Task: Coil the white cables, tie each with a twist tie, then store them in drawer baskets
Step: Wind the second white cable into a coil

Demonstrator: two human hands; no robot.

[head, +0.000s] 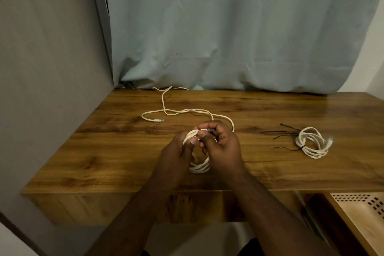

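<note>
From the head camera, the left hand [178,151] is gripping the top of a half-wound coil of white cable [200,167] over the middle of the brown wood-grain table [116,151], fingers curled round the bunched loops. The right hand [221,144] is pinching the cable's end beside the left thumb. The loose white cable tail [166,110] is trailing toward 11 o'clock. At 3 o'clock, a finished white cable coil bound with a black tie [311,143] is lying beside spare black twist ties [284,132]. A perforated pale wooden drawer basket [365,214] is sitting at 5 o'clock.
</note>
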